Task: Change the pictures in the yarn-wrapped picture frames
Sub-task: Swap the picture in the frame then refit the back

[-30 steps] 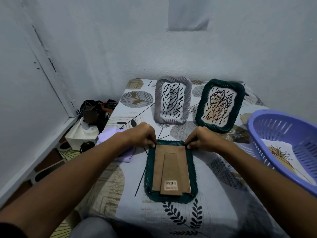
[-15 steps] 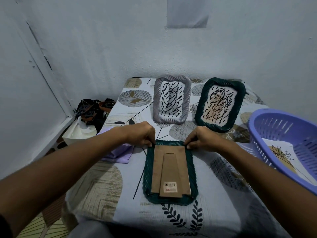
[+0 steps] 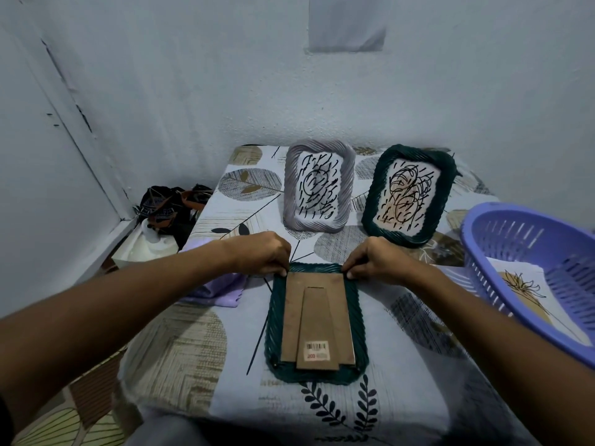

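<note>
A dark green yarn-wrapped frame (image 3: 316,375) lies face down near the front of the counter, its brown backing board (image 3: 317,320) upward, with a folded-flat stand bearing a barcode sticker (image 3: 317,350). Behind it stand two more frames, tilted back: a pale grey one (image 3: 319,189) on the left and a dark green one (image 3: 409,196) to its right, each showing a scribbled black drawing. A loose picture (image 3: 531,292) lies in the purple basket.

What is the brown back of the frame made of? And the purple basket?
The brown back looks like thin pressed board or cardboard: flat, matte, with a barcode sticker. The purple basket looks like moulded plastic: smooth, slightly shiny, with slotted walls.
</note>
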A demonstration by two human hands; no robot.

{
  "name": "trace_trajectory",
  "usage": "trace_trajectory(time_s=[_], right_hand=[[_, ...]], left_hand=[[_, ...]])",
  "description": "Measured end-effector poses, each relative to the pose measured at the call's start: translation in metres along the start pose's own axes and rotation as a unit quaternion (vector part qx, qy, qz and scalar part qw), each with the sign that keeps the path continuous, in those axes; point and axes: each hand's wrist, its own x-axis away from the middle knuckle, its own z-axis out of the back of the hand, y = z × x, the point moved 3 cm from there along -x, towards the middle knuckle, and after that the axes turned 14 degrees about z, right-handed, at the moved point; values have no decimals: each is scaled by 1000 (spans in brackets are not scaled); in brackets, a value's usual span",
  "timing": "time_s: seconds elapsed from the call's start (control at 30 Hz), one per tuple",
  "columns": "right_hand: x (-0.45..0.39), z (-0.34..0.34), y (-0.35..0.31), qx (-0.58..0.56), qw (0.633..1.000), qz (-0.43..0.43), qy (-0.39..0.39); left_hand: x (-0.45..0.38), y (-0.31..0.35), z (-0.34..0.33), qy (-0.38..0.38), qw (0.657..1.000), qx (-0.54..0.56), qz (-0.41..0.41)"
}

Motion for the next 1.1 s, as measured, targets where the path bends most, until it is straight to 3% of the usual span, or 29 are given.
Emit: trace_trajectory(time_s=[0.4, 1.1], right_hand=[[2, -3, 0, -19, 999, -14, 38], [-1, -9, 0, -13, 998, -35, 56]], left_hand=[[10, -8, -15, 68, 975, 167, 133], [15, -4, -20, 88, 946, 199, 239]])
